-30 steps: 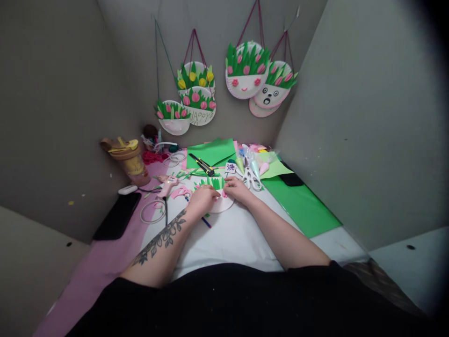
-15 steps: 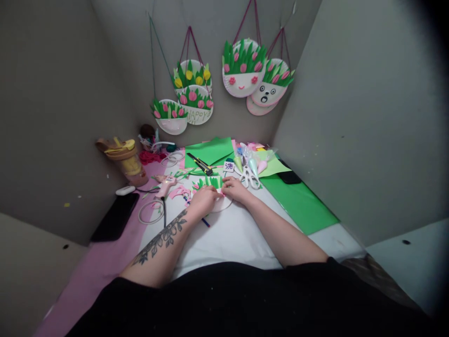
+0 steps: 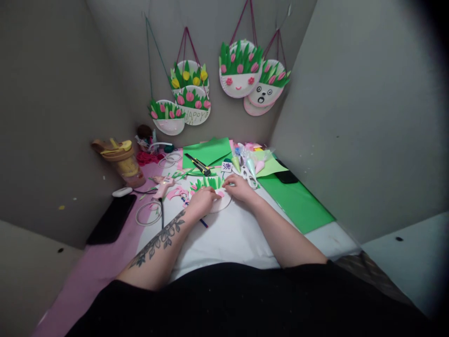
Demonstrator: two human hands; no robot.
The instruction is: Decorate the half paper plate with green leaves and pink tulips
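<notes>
A half paper plate craft [image 3: 220, 202] with green paper grass [image 3: 210, 182] and small pink flowers lies on the white sheet [image 3: 231, 238]. My left hand [image 3: 200, 200] rests on its left part, fingers curled and pressed down on the plate. My right hand [image 3: 237, 187] touches its right edge, fingers bent and pinched on the plate's rim. A pen [image 3: 202, 222] pokes out below my left hand.
White scissors [image 3: 249, 176], a utility knife [image 3: 197, 164] and green paper sheets [image 3: 296, 201] lie behind and right. A pink glue gun [image 3: 164, 184], a wire ring [image 3: 148, 213], a black phone [image 3: 111, 223] and a brown bottle [image 3: 124, 161] stand left. Finished plate crafts [image 3: 240, 70] hang on the wall.
The view has tilted and shifted slightly. Both hands stay on the plate craft, with only small finger movements.
</notes>
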